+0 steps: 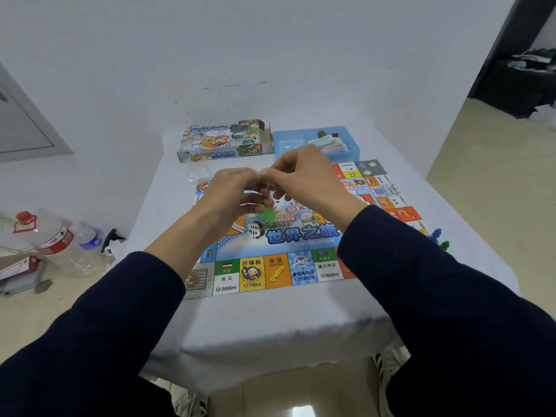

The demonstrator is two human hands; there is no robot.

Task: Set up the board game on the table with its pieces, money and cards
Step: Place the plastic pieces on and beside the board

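The colourful game board (279, 266) lies flat in the middle of the white-clothed table (270, 320). Above its centre, my left hand (231, 191) and my right hand (304, 176) meet fingertip to fingertip, both pinching a small clear plastic bag (266, 210) with green pieces hanging in it. The game box (222, 142) lies at the back, next to a blue plastic tray (288, 142) holding a stack of paper money (329, 144) and small pieces. A blue pawn (436, 234) and a green pawn (444, 245) stand off the board's right edge.
Another clear bag (200, 177) lies by the board's far left corner. On the floor to the left are plastic bottles (57, 236), a black spray nozzle (109, 237) and boxes. The white wall stands close behind the table. My shoes (388, 365) show under the front edge.
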